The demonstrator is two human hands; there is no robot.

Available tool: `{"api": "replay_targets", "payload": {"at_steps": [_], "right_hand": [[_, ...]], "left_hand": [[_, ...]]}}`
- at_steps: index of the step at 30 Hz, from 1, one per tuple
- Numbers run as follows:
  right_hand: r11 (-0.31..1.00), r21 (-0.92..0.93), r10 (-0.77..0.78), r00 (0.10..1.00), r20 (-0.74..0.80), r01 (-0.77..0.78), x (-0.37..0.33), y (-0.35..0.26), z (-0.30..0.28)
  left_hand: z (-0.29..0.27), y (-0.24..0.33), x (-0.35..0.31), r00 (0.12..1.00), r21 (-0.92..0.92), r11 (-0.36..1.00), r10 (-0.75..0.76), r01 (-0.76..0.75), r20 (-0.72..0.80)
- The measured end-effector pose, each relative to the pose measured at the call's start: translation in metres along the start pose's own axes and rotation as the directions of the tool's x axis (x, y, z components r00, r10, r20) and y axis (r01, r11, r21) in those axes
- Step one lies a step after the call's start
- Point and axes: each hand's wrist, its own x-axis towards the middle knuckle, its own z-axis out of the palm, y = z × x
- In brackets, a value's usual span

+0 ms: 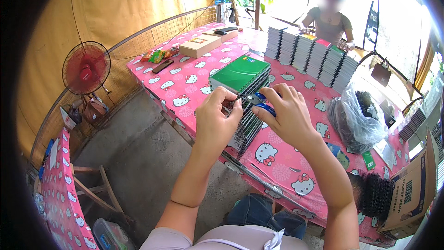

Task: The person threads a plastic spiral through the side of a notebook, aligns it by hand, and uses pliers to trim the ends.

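Observation:
A pair of blue-handled pliers [265, 108] is gripped in my right hand [292, 113], its metal jaws pointing left. My left hand [216, 113] is closed, thumb and fingers pinched at a small dark piece that looks like the end of a black spiral binding coil. The jaws are right beside those fingertips. Just beyond both hands stands a stack of spiral-bound notebooks [245, 70] with a green cover on top. Its black coiled edges face me, partly hidden behind my hands.
Tall notebook stacks [296, 48] stand at the far right, before a seated person [330, 21]. A clear plastic bag [354, 127] of black coils, more coils [375, 194] and a cardboard box [411, 192] lie right. A phone [162, 66] and boxes [200, 47] are far left; a red fan [86, 68] stands left.

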Motion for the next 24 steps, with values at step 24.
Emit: {"api": "replay_targets", "payload": {"at_steps": [24], "right_hand": [[0.96,-0.088,0.277,0.946,0.168,-0.265,0.0,-0.003,0.006]], "left_hand": [[0.002,-0.005,-0.002,0.987,-0.106,0.982,-0.158,0.158,0.008]]}}
